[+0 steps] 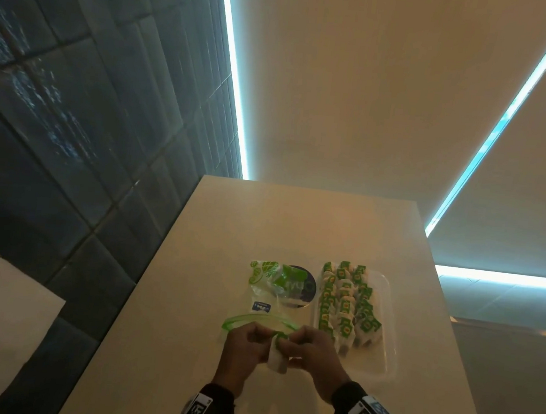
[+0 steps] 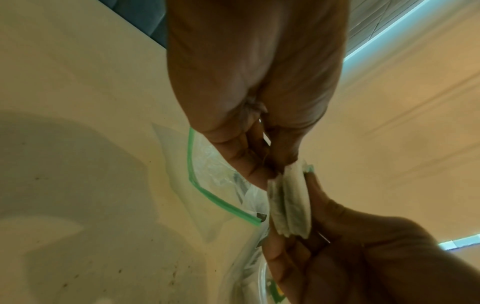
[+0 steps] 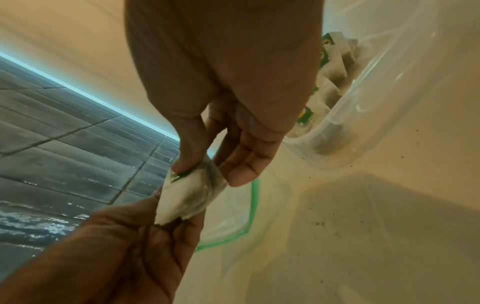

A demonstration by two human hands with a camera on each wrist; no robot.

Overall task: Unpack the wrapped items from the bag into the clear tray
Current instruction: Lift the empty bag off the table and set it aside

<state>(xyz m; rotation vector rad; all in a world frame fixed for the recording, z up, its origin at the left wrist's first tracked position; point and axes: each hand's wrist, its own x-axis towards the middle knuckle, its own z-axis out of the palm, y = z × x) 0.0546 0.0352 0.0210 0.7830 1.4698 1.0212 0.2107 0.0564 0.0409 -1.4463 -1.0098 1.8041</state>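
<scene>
Both hands hold one small white wrapped item (image 1: 278, 357) between them, just above the table's near part. My left hand (image 1: 245, 341) grips its left side and my right hand (image 1: 313, 346) pinches its green-printed end. In the right wrist view the right hand (image 3: 205, 174) pinches the wrapped item (image 3: 187, 195) between thumb and fingers, while the left hand (image 3: 124, 246) holds its lower end. The left wrist view shows the left hand (image 2: 272, 170) touching the top of the wrapped item (image 2: 288, 203). The clear zip bag (image 1: 270, 293) lies just beyond, its green mouth open. To its right the clear tray (image 1: 387, 351) holds several green-labelled wrapped items (image 1: 346, 300).
A dark round disc (image 1: 305, 288) lies partly under the bag's far end. The beige table (image 1: 297, 222) runs ahead, with its left edge dropping to a dark tiled floor (image 1: 56, 119). Bare tabletop lies beyond the bag and tray.
</scene>
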